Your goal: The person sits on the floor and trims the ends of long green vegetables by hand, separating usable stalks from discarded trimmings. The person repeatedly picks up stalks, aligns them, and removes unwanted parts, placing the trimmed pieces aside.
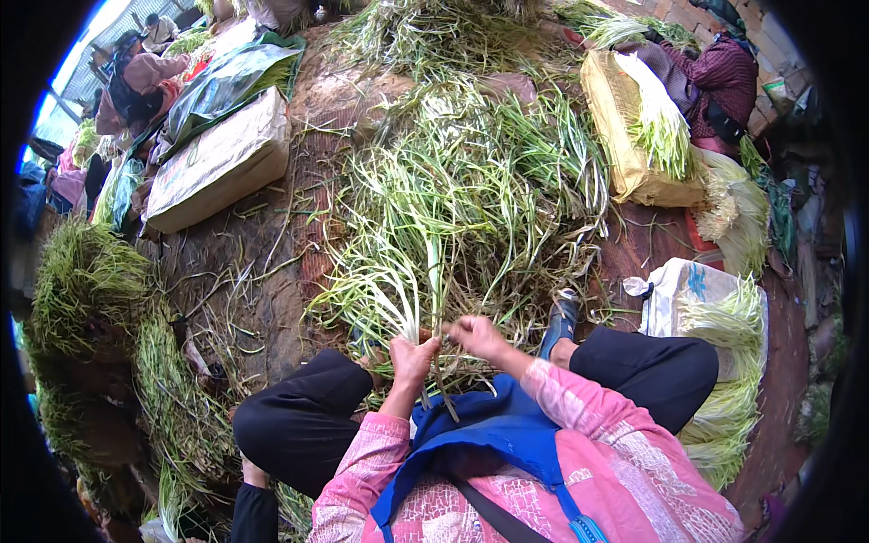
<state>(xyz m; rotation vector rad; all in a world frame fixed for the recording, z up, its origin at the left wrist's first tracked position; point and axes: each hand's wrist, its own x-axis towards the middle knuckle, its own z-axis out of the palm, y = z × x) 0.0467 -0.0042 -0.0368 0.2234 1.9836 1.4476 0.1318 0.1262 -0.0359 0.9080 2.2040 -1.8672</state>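
Observation:
My left hand (pixel 411 360) is closed around a small bunch of pale green leafy stalks (pixel 400 292), their leaves fanning out ahead and their ends showing below the fist. Close on its right, my right hand (pixel 477 337) has bent fingers near an upright stalk (pixel 434 268); whether it grips anything is too small to tell. A large loose heap of long green leaves and stalks (pixel 468 170) lies in front of my hands, with brownish dry bits around its lower part. A blue apron (pixel 489 421) covers my lap beneath both hands.
Right: a white sack (pixel 662 298) beside sorted stalks (pixel 726 387), and a yellow wrapped block (pixel 607 122) bearing a bundle (pixel 658 122). Left: a white wrapped block (pixel 224 163) and grassy green piles (pixel 88 285). People sit at upper left (pixel 139 81) and upper right (pixel 719 75).

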